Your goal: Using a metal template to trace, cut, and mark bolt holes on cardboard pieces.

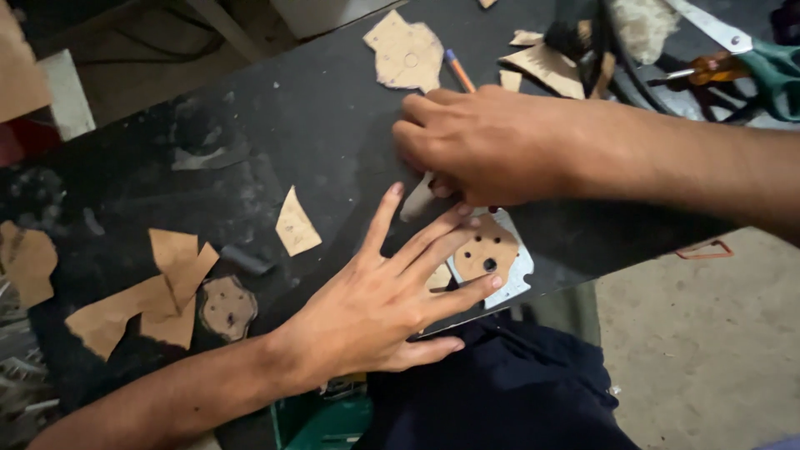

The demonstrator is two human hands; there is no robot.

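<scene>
A small brown cardboard cut-out (487, 250) with several dark punched holes is lying on a pale metal plate (518, 275) of matching outline, near the front edge of a dark workbench (275, 142). The left hand (387, 304) is pressing down on it with fingers spread wide and flat, holding nothing. The right hand (483, 146) is hovering just behind, fingers curled around a pale, stubby tool (417, 200) whose tip is touching the bench beside the cut-out. The card looks thin, light and easily bent or torn, so it is probably best pinned flat or lifted by its edges; the plate beneath seems stiff. Around them, cardboard offcuts are scattering across the bench: one small wedge (297, 223) in the middle, a cluster of roughly four larger scraps (158, 292) at left, one round dark-marked piece (227, 307), one traced shape (407, 54) at the back, and a few more beyond. One orange pencil (458, 71) and one pair of green-handled scissors (762, 62) are resting at the far side.
</scene>
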